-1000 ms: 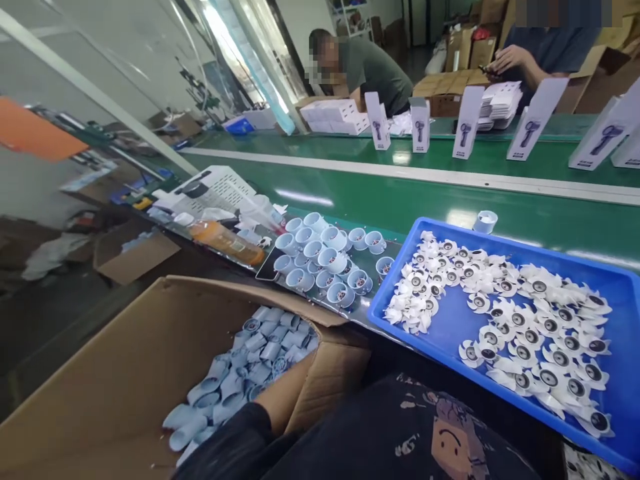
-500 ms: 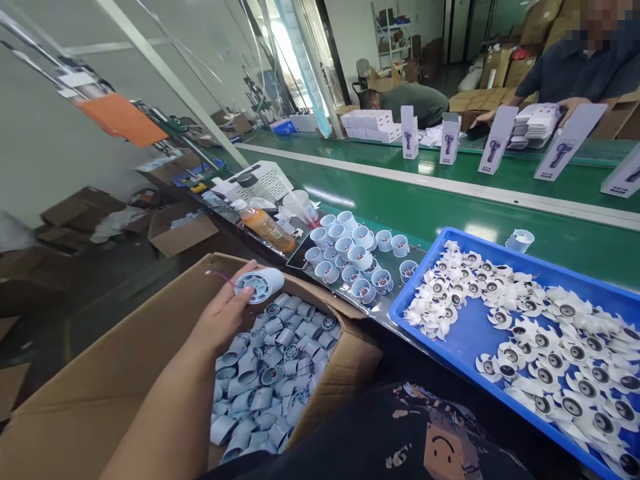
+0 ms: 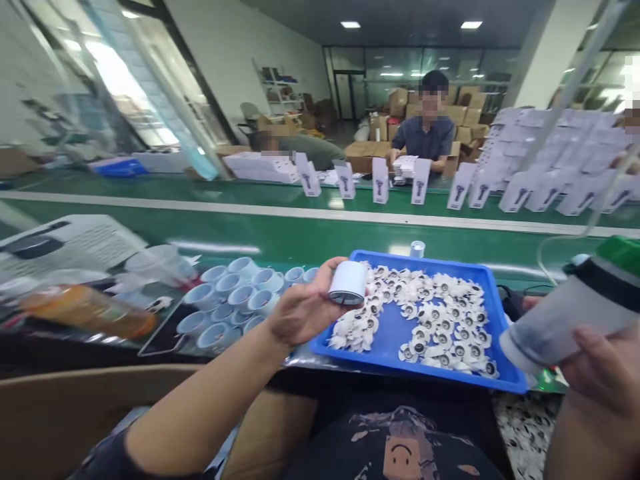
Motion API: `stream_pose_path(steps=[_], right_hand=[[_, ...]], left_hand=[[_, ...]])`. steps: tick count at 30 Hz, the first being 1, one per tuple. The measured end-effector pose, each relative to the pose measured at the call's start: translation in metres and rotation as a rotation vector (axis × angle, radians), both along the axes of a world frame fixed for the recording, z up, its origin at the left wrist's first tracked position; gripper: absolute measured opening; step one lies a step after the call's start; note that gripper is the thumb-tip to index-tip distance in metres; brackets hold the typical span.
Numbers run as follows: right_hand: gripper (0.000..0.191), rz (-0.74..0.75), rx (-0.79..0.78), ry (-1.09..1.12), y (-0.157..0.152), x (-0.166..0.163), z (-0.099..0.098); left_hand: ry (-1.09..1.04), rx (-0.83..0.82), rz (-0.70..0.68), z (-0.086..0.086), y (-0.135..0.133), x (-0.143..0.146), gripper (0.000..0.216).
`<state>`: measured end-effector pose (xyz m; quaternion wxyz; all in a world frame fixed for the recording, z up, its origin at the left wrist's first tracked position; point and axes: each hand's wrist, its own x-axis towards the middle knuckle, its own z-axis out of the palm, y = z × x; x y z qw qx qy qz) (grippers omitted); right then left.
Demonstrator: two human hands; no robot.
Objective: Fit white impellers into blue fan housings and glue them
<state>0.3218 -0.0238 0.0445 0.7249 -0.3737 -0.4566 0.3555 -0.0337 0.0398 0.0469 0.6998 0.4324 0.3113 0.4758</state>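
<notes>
Pinching blue cup (image 3: 349,279) in left hand (image 3: 306,307) by left edge of tray (image 3: 387,328), near-upright lengthwise, apparently ribbed end down; swung off carton (image 3: 100,393). Now gripping bottle (image 3: 553,317) in right hand (image 3: 603,363).

A dark shirt (image 3: 395,440) is worn, its front printed with pale and brownish patches and a tan block (image 3: 401,457) marked with small dark dots and a curved line. The left sleeve (image 3: 113,460) is ended near the elbow. The left hand (image 3: 305,310) and right hand (image 3: 607,367) are left bare.
</notes>
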Motion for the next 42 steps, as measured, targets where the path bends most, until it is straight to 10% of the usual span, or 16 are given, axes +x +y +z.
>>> stream_pose_path(steps=[7, 17, 42], right_hand=[[0.049, 0.072, 0.027, -0.035, 0.009, -0.001, 0.005], [0.057, 0.298, 0.08, 0.253, 0.022, -0.04, 0.05], [0.048, 0.369, -0.057, 0.053, 0.008, -0.074, 0.054]], left_hand=[[0.475, 0.453, -0.18, -0.011, 0.035, 0.106, 0.064], [0.693, 0.935, -0.381, -0.041, -0.01, 0.137, 0.066], [0.354, 0.733, -0.339, -0.035, -0.036, 0.137, 0.03]])
